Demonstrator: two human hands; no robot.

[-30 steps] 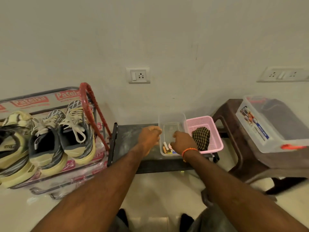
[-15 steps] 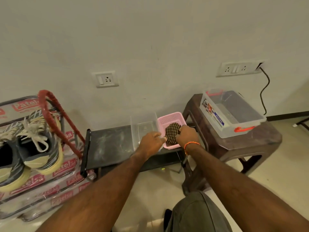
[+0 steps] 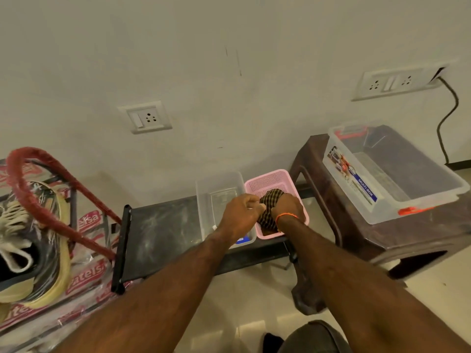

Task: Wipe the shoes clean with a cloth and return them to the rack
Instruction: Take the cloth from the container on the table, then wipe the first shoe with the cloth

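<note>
Together, both hands, left hand, right hand, gripping checked cloth

A clear tub sits on a brown stool beside a pink basket.

Checked woven cloth, pink perforated plastic basket, clear glossy plastic tub, matt wall

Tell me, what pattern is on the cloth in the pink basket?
A dark brown and tan check, seen in the head view on the cloth.
</note>
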